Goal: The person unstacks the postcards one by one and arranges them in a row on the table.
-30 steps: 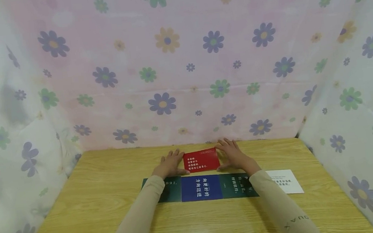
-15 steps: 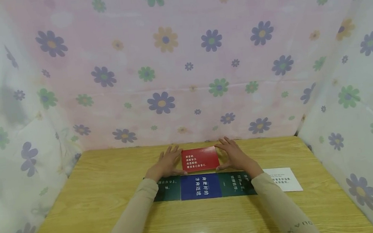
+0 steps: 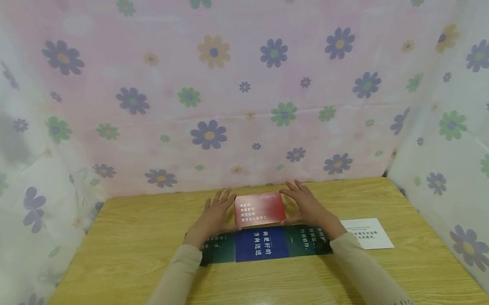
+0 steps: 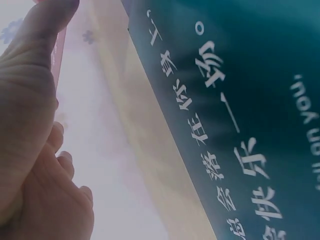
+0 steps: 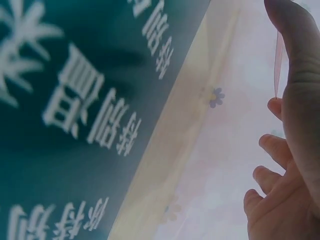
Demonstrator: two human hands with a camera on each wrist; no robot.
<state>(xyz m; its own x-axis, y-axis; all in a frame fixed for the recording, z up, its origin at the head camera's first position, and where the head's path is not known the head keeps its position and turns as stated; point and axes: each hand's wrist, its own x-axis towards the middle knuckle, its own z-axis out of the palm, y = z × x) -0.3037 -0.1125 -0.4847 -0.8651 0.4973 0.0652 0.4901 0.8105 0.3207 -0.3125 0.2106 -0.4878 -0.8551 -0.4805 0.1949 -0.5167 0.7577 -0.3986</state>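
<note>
A red card (image 3: 259, 209) with white lettering is held by its two short sides, just beyond a row of cards on the table. My left hand (image 3: 213, 219) grips its left edge between thumb and fingers, and my right hand (image 3: 309, 209) does the same on the right. Glare whitens its face. From the left wrist, a strip of the card (image 4: 59, 57) shows behind the thumb; in the right wrist view the card (image 5: 278, 65) appears as a thin pink edge. Nearest it lies a blue card (image 3: 260, 244), flanked by a left green card (image 3: 220, 254) and a right green card (image 3: 297, 241).
A white card (image 3: 373, 233) ends the row at the right, partly under the right forearm. Sleeves cover parts of both green cards. The wooden table (image 3: 259, 290) meets a flowered cloth backdrop (image 3: 245, 162) at the back, with cloth walls on both sides.
The red card has turned from slightly skewed to square with the row, shifted a little left, and now catches glare. Both hands kept hold of it. The head view has shifted slightly.
</note>
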